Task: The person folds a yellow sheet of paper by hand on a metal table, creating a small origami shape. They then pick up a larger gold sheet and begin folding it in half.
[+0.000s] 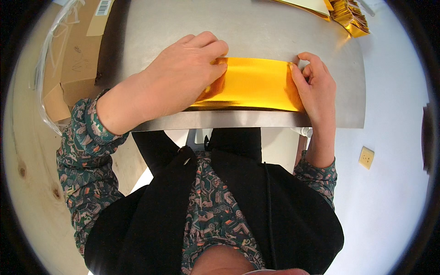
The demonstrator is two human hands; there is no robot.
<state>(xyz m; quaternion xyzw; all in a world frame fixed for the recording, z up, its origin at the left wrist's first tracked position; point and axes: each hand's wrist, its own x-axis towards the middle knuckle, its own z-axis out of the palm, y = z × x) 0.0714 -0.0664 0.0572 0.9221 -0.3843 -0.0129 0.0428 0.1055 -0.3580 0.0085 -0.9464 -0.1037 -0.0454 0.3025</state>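
While the gold sheet (250, 85) lies on the steel table (275, 32) near its front edge — long axis left to right — the left hand (183, 78) presses flat on its left end, fingers extended, and the right hand (314, 85) pinches its right edge.

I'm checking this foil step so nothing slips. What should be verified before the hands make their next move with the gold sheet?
1. Gold foil sheet lies flat on the metal table: ok.
2. Left hand presses the sheet's left end: ok.
3. Right hand pinches the right edge: ok.
4. Sheet's near edge runs along the table's front edge: ok.
5. Crease or tear under the left hand: cannot tell.
6. Stack of gold foil pieces sits apart, at the far right: ok.
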